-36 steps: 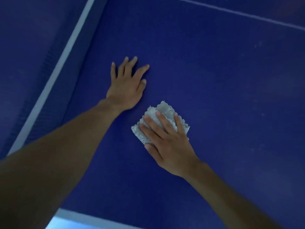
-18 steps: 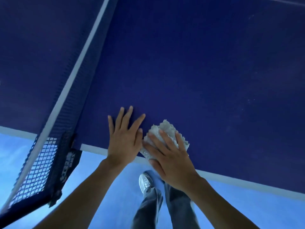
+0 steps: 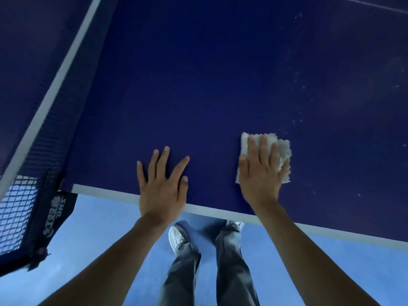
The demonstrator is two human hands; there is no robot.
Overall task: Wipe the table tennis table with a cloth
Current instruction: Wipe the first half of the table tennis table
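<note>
Right hand [image 3: 260,175] presses cloth [image 3: 283,151] on the worktop [image 3: 198,85].
Left hand [image 3: 162,188] lies flat beside it; fingers [image 3: 262,149] of both are straight, slightly apart.

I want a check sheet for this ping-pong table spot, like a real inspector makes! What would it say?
Surface: dark blue table with a white edge line; pale specks toward the right side.
Job's things: whitish cloth lying on the table near the front edge.
Clutter: nothing seen.
Grips: left hand flat on the bare table, fingers spread; right hand pressing flat on the cloth.
Cables: nothing seen.
Surroundings: net at the left; light blue floor; the person's legs and white shoes below the table edge.
</note>
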